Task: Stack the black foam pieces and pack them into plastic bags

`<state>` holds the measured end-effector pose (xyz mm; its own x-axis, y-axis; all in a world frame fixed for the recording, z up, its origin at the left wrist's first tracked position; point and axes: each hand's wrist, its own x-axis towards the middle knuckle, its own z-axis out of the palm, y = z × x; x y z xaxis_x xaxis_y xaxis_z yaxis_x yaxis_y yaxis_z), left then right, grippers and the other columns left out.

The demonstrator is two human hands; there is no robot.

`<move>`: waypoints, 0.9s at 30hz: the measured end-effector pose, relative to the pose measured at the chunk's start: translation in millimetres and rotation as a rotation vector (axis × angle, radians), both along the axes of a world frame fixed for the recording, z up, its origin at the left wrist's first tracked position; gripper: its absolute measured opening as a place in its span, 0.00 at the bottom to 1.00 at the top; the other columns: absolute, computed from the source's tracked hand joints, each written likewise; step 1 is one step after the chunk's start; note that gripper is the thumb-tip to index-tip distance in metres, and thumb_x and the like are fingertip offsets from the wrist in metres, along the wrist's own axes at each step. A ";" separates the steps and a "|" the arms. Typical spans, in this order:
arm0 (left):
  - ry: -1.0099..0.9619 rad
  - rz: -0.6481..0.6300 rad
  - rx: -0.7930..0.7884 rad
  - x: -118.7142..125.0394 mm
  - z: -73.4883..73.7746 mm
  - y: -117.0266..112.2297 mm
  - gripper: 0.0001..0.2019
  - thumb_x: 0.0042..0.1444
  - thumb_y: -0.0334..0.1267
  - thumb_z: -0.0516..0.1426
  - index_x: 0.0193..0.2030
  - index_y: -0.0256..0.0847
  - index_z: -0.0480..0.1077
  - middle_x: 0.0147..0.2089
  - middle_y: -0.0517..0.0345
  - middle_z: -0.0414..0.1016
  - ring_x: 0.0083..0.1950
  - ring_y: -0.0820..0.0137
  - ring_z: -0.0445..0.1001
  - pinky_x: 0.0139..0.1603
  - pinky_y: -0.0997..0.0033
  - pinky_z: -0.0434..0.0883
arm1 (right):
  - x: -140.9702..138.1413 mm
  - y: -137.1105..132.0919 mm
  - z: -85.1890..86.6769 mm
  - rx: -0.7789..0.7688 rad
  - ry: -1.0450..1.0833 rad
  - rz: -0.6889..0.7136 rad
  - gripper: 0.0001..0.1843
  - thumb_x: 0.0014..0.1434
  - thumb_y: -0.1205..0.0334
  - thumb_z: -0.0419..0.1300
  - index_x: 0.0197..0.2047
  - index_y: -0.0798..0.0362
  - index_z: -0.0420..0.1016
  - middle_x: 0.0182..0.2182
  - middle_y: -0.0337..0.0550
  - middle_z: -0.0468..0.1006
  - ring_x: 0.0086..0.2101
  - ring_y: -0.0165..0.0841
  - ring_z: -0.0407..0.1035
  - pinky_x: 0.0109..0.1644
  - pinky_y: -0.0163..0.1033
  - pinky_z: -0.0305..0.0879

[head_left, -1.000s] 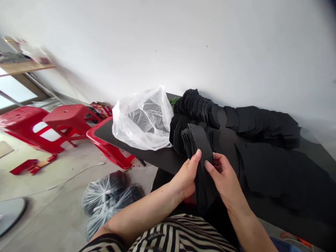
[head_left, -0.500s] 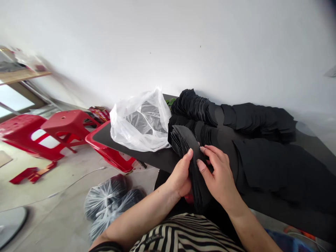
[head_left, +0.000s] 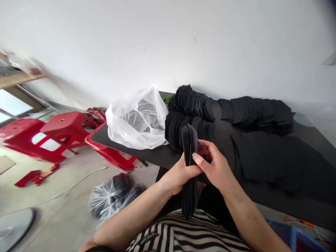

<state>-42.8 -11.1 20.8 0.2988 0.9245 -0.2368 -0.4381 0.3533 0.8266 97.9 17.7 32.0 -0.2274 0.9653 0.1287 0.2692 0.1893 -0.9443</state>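
Both my hands hold a thick stack of black flat pieces (head_left: 189, 147) upright on its edge, just in front of the black table (head_left: 147, 157). My left hand (head_left: 181, 173) wraps round the stack's middle from the left. My right hand (head_left: 212, 164) presses against it from the right, its fingers curled and thumb on top. The stack's lower end hangs down to my striped top. Behind my hands, more black pieces lie in fanned rows (head_left: 199, 105) across the table.
A clear plastic bag (head_left: 138, 120) sits on the table's left end. Red plastic stools (head_left: 65, 129) stand on the floor at left. Two tied bags of black pieces (head_left: 112, 194) lie on the floor below the table. A white wall backs the table.
The stack was leaning flat with its broad side showing; now it stands edge-on and squared between my hands. My hands closed in around it and shifted slightly left.
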 end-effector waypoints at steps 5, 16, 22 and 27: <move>-0.023 -0.056 0.100 1.9 -4.7 -1.7 0.31 0.51 0.35 0.66 0.62 0.40 0.64 0.61 0.47 0.70 0.64 0.56 0.67 0.63 0.60 0.63 | 8.1 -1.8 -2.1 -0.082 0.120 0.032 0.22 0.62 0.53 0.59 0.58 0.49 0.67 0.51 0.47 0.76 0.48 0.39 0.73 0.52 0.46 0.72; 0.010 -0.038 -0.100 5.4 -3.1 -2.5 0.31 0.48 0.36 0.68 0.59 0.40 0.66 0.52 0.50 0.76 0.47 0.64 0.76 0.51 0.64 0.71 | 28.9 -2.2 -6.7 -0.053 0.107 -0.006 0.20 0.64 0.54 0.56 0.58 0.50 0.70 0.56 0.47 0.74 0.56 0.40 0.69 0.60 0.45 0.68; -0.144 0.078 -0.365 6.5 -4.1 -4.8 0.22 0.49 0.34 0.65 0.52 0.36 0.71 0.35 0.53 0.79 0.31 0.65 0.77 0.36 0.64 0.76 | 38.2 -1.5 -6.0 -0.031 0.028 -0.087 0.19 0.65 0.54 0.54 0.56 0.49 0.72 0.55 0.46 0.75 0.55 0.39 0.70 0.59 0.45 0.68; -0.303 0.058 -0.609 3.5 -6.3 -2.6 0.14 0.54 0.36 0.57 0.43 0.28 0.74 0.32 0.46 0.80 0.30 0.62 0.79 0.37 0.63 0.77 | 45.8 -0.1 -9.9 0.034 -0.030 -0.195 0.23 0.64 0.57 0.56 0.61 0.48 0.64 0.47 0.46 0.79 0.42 0.36 0.75 0.48 0.42 0.72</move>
<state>-39.3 -13.7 14.5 0.3885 0.6693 -0.6333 -0.6511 0.6857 0.3254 143.8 17.5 22.1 -0.0410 0.9865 0.1583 0.3314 0.1629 -0.9293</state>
